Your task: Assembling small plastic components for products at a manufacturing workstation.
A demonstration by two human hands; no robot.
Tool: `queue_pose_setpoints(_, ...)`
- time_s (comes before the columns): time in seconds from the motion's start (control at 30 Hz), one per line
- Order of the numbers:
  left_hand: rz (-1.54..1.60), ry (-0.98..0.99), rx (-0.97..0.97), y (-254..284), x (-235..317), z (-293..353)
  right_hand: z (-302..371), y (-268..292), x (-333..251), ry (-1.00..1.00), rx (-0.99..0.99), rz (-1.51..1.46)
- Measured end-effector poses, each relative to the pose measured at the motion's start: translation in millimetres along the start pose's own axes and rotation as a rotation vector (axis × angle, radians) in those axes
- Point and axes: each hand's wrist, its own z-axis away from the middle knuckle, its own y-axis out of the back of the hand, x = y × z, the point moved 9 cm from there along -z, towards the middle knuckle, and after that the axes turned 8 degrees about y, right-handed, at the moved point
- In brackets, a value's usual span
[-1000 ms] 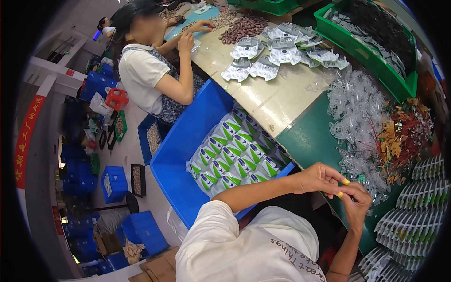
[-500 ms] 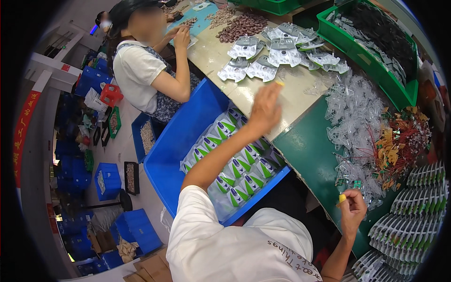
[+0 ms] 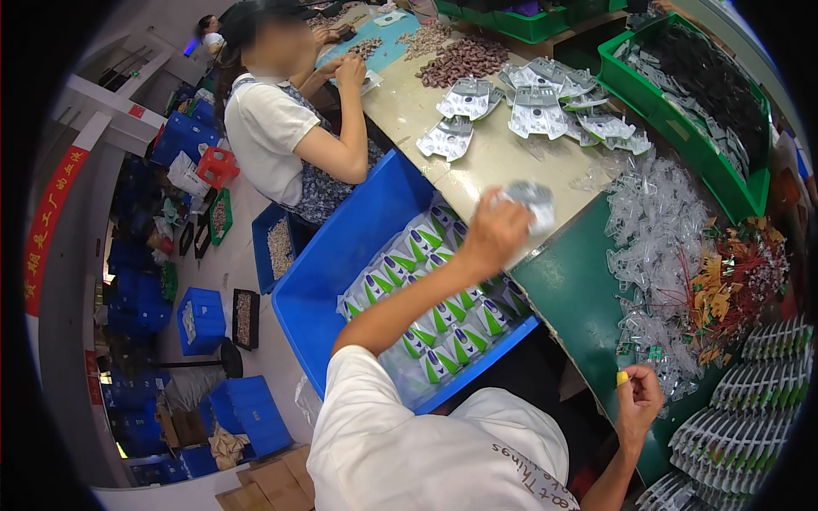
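Observation:
My left hand (image 3: pixel 494 234) is closed on a grey-and-white plastic shell (image 3: pixel 535 206), blurred by motion, above the pale tabletop near its seam with the green mat. Beyond it lies a loose pile of similar plastic shells (image 3: pixel 538 112). Over the green mat (image 3: pixel 567 285), near its front edge, my right hand (image 3: pixel 639 404) has curled fingers and a yellow cover on the thumb. Whether anything small sits in those fingers is hidden. Clear plastic parts (image 3: pixel 656 230) are heaped just past that hand.
A blue crate (image 3: pixel 298 289) holding white-and-green units stands left below the table edge. Red-wired small parts (image 3: pixel 737 281) and stacked white-green shells (image 3: pixel 758 383) lie at right. A green tray (image 3: pixel 682 140) of black parts sits far right. A co-worker (image 3: pixel 273 128) sits at far left.
My left hand has taken a shell from the near side of the pile and drawn it back toward me. My right hand stays nearly in place. The view has shifted slightly.

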Motion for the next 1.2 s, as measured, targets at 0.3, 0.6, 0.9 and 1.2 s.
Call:
queue_pose_setpoints(0.3,0.363,-0.265,-0.177,0,151,95,-26,-26,-48,0.255,-0.118,0.281)
queue_pose_setpoints(0.6,0.398,-0.155,-0.370,-27,142,90,-39,-68,-39,0.474,-0.165,0.535)
queue_pose_setpoints(0.9,0.704,-0.128,-0.424,-23,124,55,-18,-87,-31,0.463,-0.394,0.799)
queue_pose_setpoints(1.2,0.561,-0.215,-0.143,-79,107,-34,-13,-85,-33,0.439,-0.331,0.748)
